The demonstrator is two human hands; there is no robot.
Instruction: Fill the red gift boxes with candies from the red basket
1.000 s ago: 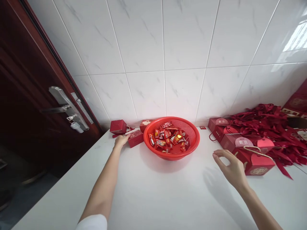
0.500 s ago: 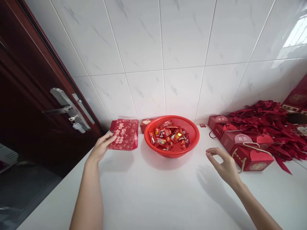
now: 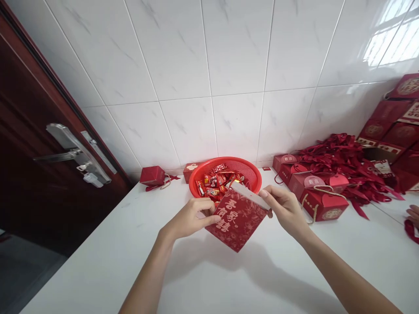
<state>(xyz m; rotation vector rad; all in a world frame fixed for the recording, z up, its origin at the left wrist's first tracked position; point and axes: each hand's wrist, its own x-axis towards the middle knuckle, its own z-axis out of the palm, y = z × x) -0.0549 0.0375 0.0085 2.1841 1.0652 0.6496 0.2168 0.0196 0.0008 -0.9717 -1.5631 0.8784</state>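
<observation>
A red paper gift bag with pale gold Chinese characters is held tilted above the table, between both hands. My left hand grips its left side, thumb across the printed front. With thumb and fingers, my right hand pinches the upper right corner, near the bag's pale top edge. Just behind the bag stands a red plastic basket, partly covered by it. Wrapped candies in red and gold lie inside the basket.
Red gift boxes with rope handles stand at the right, beside a heap of dark red ribbons. More boxes are stacked far right. A small red box sits back left. Another person's hand shows at the right edge.
The bag has moved from the left to the middle, in front of the basket, and is now tilted. My right hand has come left and taken hold of its corner. The view has shifted right.
</observation>
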